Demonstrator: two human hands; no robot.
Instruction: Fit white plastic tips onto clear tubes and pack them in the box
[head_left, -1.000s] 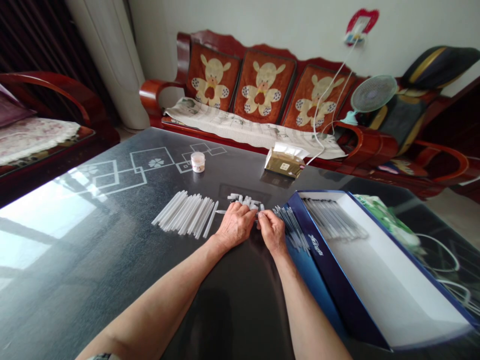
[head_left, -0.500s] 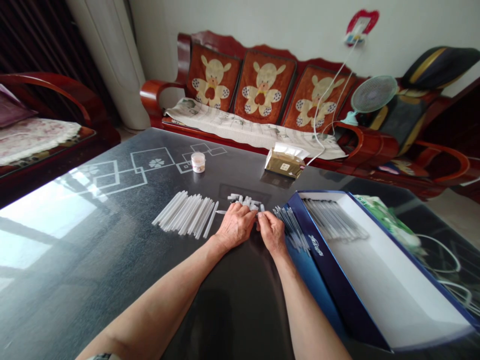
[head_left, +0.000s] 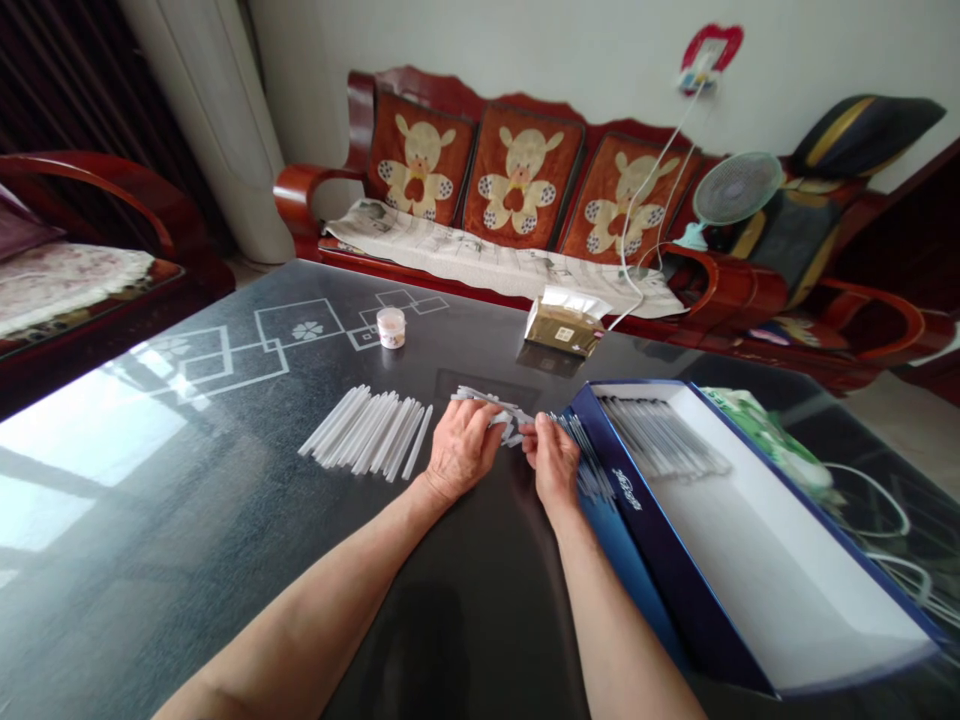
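My left hand (head_left: 463, 447) is closed, its fingers curled at the near edge of a small pile of short white plastic pieces (head_left: 510, 425). What sits in its fingers is hidden. On the pile's other side my right hand (head_left: 553, 458) has thumb and forefinger pinched together, with a small thing between them too blurred to name. A row of translucent white plastic tubes (head_left: 367, 430) lies left of my left hand. Thin grey rods like pen refills (head_left: 592, 460) lie beside my right hand, against the box's outer side.
A blue box (head_left: 660, 560) with a white inside holds a row of dark-tipped pens or tubes (head_left: 664, 437). A small lidded tub (head_left: 391, 328) and a tissue pack (head_left: 564, 325) stand farther back on the dark table (head_left: 247, 480). A green bag (head_left: 772, 440) and white cables (head_left: 892, 510) lie at right.
My hands have moved slightly apart, the right one to the right. The white tube tip that stuck out left of my left hand no longer shows there. More of the pile is visible.
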